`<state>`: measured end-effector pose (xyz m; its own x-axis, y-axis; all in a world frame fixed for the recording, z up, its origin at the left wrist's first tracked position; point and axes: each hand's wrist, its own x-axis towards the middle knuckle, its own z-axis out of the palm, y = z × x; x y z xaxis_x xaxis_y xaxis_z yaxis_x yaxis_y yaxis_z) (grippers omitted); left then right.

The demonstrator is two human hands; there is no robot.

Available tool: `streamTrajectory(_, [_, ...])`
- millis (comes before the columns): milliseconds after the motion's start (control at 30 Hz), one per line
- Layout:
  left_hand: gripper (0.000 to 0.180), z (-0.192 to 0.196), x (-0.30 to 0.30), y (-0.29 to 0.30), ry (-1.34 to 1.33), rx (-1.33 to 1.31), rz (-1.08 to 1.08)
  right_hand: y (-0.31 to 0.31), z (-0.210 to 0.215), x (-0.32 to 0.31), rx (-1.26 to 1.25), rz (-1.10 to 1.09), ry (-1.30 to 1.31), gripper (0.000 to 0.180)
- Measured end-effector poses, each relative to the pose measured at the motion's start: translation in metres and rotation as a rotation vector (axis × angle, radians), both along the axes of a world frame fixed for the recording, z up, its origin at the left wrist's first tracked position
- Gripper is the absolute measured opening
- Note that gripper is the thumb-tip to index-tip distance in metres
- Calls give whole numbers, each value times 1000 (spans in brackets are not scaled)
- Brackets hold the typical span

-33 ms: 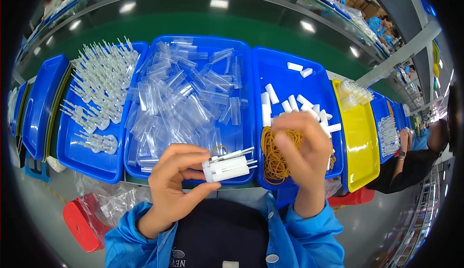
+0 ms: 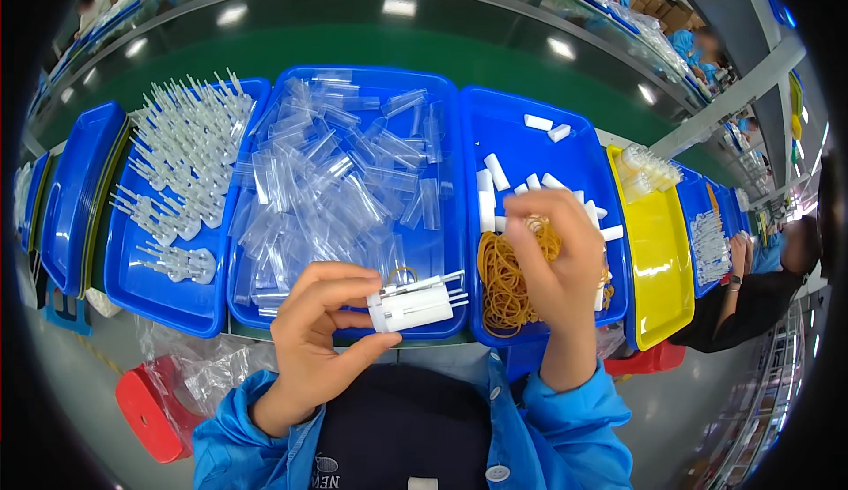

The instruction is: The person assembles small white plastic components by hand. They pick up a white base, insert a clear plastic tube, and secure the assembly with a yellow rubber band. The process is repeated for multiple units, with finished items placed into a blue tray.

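Note:
My left hand [image 2: 322,335] grips a white holder [image 2: 378,312] by its round base, between thumb and fingers. Thin rods stick out of the holder to the right, and white tubes [image 2: 420,307] sit on some of them. A tan rubber band [image 2: 404,274] loops up beside the rods. My right hand [image 2: 565,265] hovers over a pile of rubber bands [image 2: 503,291] and loose white tubes [image 2: 497,172]. Its fingers are bent and the thumb stands apart, with nothing visible held between them. The hand covers part of the pile.
A blue tray [image 2: 450,137] of clear plastic sleeves lies ahead. To its left is a blue tray [image 2: 119,265] of white pronged holders. The blue tray [image 2: 609,181] under the bands adjoins a yellow tray [image 2: 662,287]. A red stool [image 2: 150,410] stands at lower left.
My right hand has shifted slightly over the rubber bands and tubes, and its fingers have changed position. My left hand and the holder stay nearly still.

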<state>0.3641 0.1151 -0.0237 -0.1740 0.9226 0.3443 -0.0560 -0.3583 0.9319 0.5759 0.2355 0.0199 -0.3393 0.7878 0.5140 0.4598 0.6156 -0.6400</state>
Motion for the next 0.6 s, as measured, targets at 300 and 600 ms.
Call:
streamTrajectory(300, [43, -2, -5, 2, -10, 39, -45, 21, -21, -7, -142, -73, -414, 24])
streamTrajectory(600, [47, 0, -1, 1, 9, -1, -7, 18, -16, 4, -279, 42, -339, 24])
